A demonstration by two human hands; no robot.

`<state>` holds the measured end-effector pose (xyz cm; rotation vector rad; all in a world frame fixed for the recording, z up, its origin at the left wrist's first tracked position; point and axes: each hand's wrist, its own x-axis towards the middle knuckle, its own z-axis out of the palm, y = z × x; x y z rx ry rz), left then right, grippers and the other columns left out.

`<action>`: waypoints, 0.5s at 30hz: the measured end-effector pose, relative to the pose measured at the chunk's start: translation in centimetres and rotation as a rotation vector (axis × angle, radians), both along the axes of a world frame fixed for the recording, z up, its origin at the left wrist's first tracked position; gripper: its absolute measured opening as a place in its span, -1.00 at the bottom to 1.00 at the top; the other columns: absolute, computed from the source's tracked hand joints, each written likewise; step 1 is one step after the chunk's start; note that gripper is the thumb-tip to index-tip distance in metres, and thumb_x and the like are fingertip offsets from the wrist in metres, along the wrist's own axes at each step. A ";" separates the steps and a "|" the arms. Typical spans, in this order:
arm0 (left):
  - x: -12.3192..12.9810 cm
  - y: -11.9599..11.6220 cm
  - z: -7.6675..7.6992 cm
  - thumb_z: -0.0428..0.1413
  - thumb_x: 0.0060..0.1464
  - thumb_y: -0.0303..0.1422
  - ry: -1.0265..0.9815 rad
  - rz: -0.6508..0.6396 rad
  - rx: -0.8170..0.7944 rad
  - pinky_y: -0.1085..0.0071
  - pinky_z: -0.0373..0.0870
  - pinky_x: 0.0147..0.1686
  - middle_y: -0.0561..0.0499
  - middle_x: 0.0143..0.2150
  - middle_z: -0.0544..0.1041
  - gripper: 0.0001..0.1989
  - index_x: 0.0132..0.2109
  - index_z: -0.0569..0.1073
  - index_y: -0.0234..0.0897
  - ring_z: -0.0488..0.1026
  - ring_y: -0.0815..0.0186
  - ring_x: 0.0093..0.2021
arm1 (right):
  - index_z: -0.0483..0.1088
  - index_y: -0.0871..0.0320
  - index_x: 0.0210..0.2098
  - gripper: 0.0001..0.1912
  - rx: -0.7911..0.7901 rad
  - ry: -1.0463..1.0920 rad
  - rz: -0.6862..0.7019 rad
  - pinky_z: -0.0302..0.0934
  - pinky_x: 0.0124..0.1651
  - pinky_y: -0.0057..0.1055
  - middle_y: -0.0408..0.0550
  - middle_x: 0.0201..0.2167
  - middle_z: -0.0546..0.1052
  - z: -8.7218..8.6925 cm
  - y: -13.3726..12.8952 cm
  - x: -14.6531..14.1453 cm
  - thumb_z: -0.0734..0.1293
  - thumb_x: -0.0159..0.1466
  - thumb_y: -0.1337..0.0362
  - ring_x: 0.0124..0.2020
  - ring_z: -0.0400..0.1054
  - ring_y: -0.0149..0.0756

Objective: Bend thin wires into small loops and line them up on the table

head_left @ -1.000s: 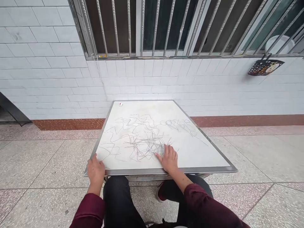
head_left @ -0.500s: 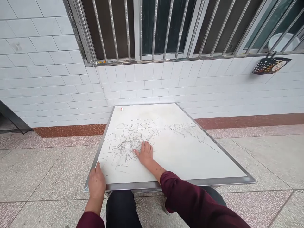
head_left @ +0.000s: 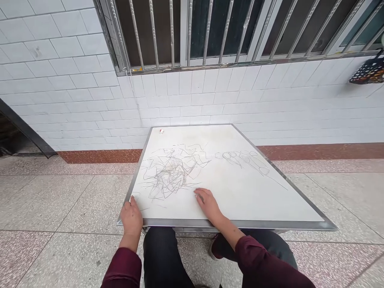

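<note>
A white table (head_left: pixel 255 192) with a grey metal rim stands before me. My left hand (head_left: pixel 131 216) is closed over its near left corner, fingertips on the rim. Over the near middle of the surface, my right hand (head_left: pixel 208 203) has bent fingers and a small gap beside the thumb; I make out nothing held there. To its left lies a dense tangle of thin dark lines (head_left: pixel 171 174), with a few ends close to the fingertips. Farther right are looped thin lines (head_left: pixel 240 157). Whether they are drawn or loose strands I cannot tell.
A small red-and-white object (head_left: pixel 161 131) lies at the table's far left corner. Behind the table is a white tiled wall (head_left: pixel 195 98) with a barred window (head_left: pixel 222 32). A dotted bag (head_left: pixel 367 71) hangs at right. My legs (head_left: pixel 163 256) are under the near edge.
My right hand has drawn away from the tangle, towards me and to the right, and its fingers are more bent. My left hand stays at the corner. The view has shifted slightly.
</note>
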<state>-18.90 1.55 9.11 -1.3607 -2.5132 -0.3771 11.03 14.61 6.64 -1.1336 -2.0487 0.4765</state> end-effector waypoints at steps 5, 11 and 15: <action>0.2 -1.2 0.4 -0.22 0.16 -0.58 -0.092 0.046 0.073 0.24 0.38 -0.27 -0.21 -0.26 0.39 -0.53 0.17 0.31 -0.52 0.42 0.15 -0.31 | 0.47 0.13 -0.23 -0.76 -0.016 0.032 0.054 0.27 0.05 -0.17 0.01 -0.14 0.52 0.0 -0.2 0.0 0.17 0.31 0.28 -0.04 0.34 -0.21; 0.2 -1.9 1.0 -0.11 0.17 -0.48 -0.186 0.008 0.176 0.31 0.41 -0.33 -0.12 -0.27 0.35 -0.60 0.12 0.37 -0.43 0.43 0.24 -0.35 | 0.46 0.12 -0.26 -0.76 -0.039 0.046 0.108 0.28 0.01 -0.26 -0.05 -0.21 0.53 0.5 -0.7 0.8 0.16 0.32 0.27 -0.11 0.36 -0.25; 0.5 -2.5 0.7 -0.13 0.22 -0.42 -0.147 -0.096 0.225 0.21 0.38 -0.12 -0.19 -0.17 0.43 -0.61 0.14 0.35 -0.41 0.43 0.14 -0.15 | 0.46 0.14 -0.24 -0.74 -0.054 0.058 0.142 0.24 0.02 -0.21 -0.01 -0.21 0.52 0.3 -1.4 1.3 0.15 0.33 0.25 -0.11 0.33 -0.21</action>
